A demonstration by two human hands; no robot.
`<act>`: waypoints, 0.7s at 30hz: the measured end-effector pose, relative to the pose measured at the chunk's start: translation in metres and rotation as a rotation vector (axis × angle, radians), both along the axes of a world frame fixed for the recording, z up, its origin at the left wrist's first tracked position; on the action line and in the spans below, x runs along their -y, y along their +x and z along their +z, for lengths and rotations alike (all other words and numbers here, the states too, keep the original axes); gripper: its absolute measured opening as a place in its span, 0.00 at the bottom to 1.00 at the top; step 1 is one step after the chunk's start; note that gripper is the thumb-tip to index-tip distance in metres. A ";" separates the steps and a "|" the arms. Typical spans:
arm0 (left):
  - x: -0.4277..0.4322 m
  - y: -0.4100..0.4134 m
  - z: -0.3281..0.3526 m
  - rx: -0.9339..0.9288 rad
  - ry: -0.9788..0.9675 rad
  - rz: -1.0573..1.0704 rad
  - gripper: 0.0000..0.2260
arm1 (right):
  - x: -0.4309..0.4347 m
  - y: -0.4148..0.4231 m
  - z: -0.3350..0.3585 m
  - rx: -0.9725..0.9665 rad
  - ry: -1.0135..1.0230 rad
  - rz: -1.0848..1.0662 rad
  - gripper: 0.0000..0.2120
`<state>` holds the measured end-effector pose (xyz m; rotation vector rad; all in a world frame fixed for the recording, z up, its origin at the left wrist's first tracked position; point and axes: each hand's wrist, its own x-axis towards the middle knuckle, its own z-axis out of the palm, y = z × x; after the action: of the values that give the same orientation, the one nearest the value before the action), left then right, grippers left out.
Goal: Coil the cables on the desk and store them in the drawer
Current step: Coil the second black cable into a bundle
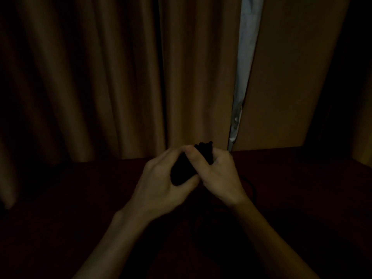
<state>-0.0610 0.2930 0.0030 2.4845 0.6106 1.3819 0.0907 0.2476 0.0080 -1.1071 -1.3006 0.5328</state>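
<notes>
The scene is very dark. A black bundle of cable (203,153) is held between both hands above the dark desk (80,188), in the middle of the view. My left hand (161,182) curls around its lower part from the left. My right hand (219,174) grips its upper part from the right, thumb across the front. The top of the bundle sticks out above my fingers. A faint dark cable loop (251,186) trails on the desk just right of my right hand. No drawer is visible.
Brown curtains (100,77) hang behind the desk, with a narrow bright gap (244,67) right of centre. The desk's far edge runs just behind my hands. Its surface is too dark to make out other objects.
</notes>
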 end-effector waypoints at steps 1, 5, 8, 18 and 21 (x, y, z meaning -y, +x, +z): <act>-0.002 -0.001 -0.001 -0.005 0.016 0.025 0.22 | 0.000 -0.001 0.000 0.015 -0.033 -0.008 0.31; -0.004 -0.005 0.002 0.043 -0.071 0.045 0.15 | -0.005 0.001 -0.001 0.029 -0.095 0.133 0.26; -0.004 -0.005 0.005 0.132 -0.205 -0.003 0.08 | -0.004 0.000 0.002 -0.061 -0.163 0.251 0.24; 0.001 -0.009 0.018 0.299 -0.841 -0.318 0.14 | -0.002 0.011 0.001 -0.215 -0.174 0.503 0.21; 0.000 -0.015 0.023 0.223 -1.016 -0.460 0.16 | 0.001 0.013 -0.001 -0.153 -0.169 0.543 0.18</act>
<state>-0.0764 0.2931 0.0256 1.4981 0.4708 0.8278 0.1039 0.2462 0.0066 -0.8200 -1.4393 1.1258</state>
